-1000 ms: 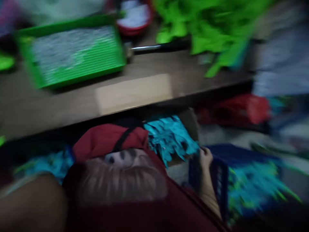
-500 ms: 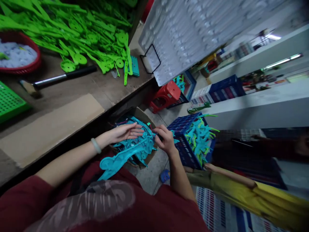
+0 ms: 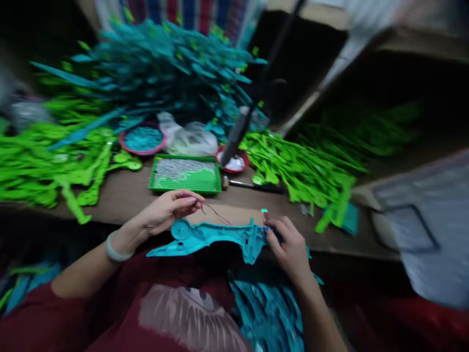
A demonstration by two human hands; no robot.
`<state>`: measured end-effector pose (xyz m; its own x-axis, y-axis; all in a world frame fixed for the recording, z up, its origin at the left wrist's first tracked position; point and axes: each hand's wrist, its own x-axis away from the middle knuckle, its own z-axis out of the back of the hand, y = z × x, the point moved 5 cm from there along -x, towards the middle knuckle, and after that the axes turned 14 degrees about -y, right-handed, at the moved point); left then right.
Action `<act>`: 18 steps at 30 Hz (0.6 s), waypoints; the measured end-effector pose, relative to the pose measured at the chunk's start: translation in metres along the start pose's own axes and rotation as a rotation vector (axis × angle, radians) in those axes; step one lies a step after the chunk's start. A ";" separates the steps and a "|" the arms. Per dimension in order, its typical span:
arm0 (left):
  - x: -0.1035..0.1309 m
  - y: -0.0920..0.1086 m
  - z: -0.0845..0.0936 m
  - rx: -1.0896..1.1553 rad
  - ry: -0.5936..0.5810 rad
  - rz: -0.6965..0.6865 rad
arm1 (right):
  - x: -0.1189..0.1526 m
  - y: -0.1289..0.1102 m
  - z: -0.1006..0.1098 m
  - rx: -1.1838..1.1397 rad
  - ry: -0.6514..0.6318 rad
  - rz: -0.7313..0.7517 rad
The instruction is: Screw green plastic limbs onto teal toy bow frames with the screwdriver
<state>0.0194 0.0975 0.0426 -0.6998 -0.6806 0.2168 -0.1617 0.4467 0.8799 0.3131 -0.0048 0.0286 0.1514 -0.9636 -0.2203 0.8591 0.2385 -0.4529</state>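
A long turquoise plastic part (image 3: 220,232), with a round disc at its left end, is held level in front of my body. My right hand (image 3: 289,242) is closed around its right end. Close to those fingers a small bright green tip on dark red leads (image 3: 265,217) sticks up. Thin dark wires (image 3: 220,215) run from the part to my left hand (image 3: 168,210), which pinches their ends above the disc. Below, more turquoise parts (image 3: 271,318) lie heaped at my lap, partly hidden by my right arm.
On the brown bench lie a cardboard sheet (image 3: 227,213), a green tray (image 3: 183,186) of small metal pieces and a dark-handled tool (image 3: 252,186). Lime green parts (image 3: 304,171) and a tall turquoise pile (image 3: 164,73) stand behind. A dark rod (image 3: 242,127) hangs overhead.
The view has swung left from the crate and co-worker to face the bench. The turquoise part is now up at the bench edge, and my left hand, flat before, now pinches the wires.
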 end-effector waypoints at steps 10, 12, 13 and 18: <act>0.095 0.000 0.052 -0.681 0.277 -0.186 | -0.114 -0.039 -0.096 0.097 -0.246 0.093; 0.096 -0.003 0.043 -0.774 0.200 -0.210 | -0.109 -0.041 -0.088 0.145 -0.214 0.016; 0.095 -0.003 0.042 -0.794 0.238 -0.231 | -0.105 -0.046 -0.079 0.172 -0.158 -0.017; 0.058 -0.007 0.013 -0.836 0.181 -0.267 | -0.099 -0.123 -0.053 -0.090 -0.058 0.218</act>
<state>-0.0290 0.0627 0.0438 -0.5793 -0.8142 -0.0383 0.3057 -0.2606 0.9158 0.1665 0.0679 0.0600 0.3586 -0.8928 -0.2727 0.7561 0.4491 -0.4760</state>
